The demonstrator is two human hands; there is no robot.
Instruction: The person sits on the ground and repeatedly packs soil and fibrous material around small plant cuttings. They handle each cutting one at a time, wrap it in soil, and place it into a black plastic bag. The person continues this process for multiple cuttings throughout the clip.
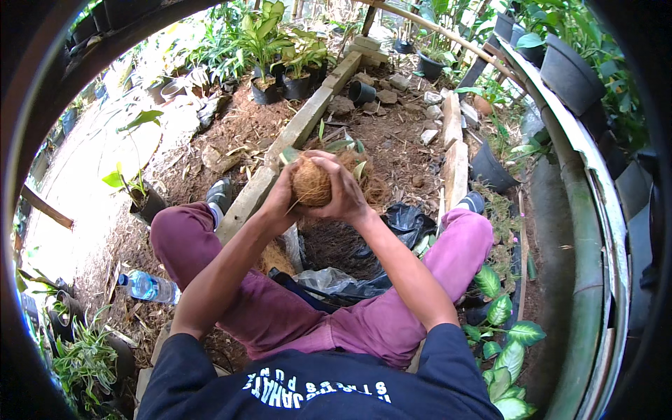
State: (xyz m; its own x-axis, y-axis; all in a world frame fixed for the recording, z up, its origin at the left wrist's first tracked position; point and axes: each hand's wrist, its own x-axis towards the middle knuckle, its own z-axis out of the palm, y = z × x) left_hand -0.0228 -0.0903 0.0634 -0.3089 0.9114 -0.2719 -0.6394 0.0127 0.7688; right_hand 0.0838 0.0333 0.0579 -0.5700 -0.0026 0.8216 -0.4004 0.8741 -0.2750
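Note:
Both of my hands are clasped around a round ball wrapped in brown fibre [312, 182], held out in front of me above the ground. On its left side lies my left hand [281, 195]. My right hand [341, 191] covers its right side, fingers curled over the top. A green leaf piece [289, 155] sticks out at the ball's upper left. Behind my right hand is a heap of loose brown fibre [375, 181]. Beneath my forearms, a black plastic bag [407, 223] lies by dark soil or fibre [336, 249], with clear plastic [328, 281] nearer me.
Concrete edging blocks [249, 202] run past my left foot, and more blocks [455, 168] stand near my right foot. A water bottle [149, 287] lies at my left. Potted plants [265, 89] stand ahead; a bamboo pole [585, 294] curves along the right.

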